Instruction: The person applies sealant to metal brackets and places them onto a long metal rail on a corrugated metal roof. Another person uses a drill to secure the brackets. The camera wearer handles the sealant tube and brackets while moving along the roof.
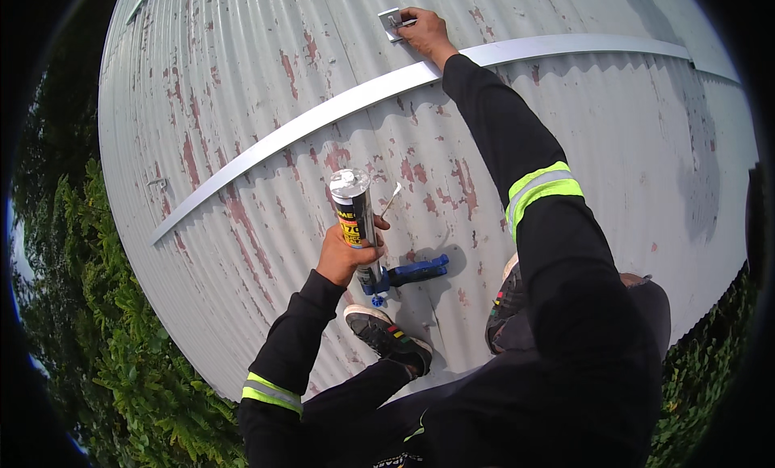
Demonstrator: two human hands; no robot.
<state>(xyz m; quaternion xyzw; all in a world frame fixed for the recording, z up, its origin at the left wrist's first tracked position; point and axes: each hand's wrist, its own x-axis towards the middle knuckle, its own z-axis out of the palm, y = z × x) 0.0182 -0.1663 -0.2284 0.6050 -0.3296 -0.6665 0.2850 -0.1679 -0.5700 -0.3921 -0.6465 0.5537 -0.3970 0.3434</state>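
Note:
My left hand (343,256) is wrapped round a blue-handled caulking gun (416,272) loaded with a sealant cartridge (352,214). White sealant is smeared over the cartridge's upper end. A thin stick-like piece with a white tip (394,195) juts out beside the fingers of this hand. Farther off, my right arm reaches across a long silver rail (323,117). My right hand (426,33) pinches a small L-shaped metal bracket (389,25) by a thin part, on or just over the roof sheet beyond the rail; contact is hard to tell.
Corrugated metal roofing (266,193) with peeling reddish patches surrounds me. My shoes (386,335) stand on it, below the rail. A small metal piece (157,183) sits at the left. Green foliage (121,323) lies past the roof's left edge, and more shows at lower right.

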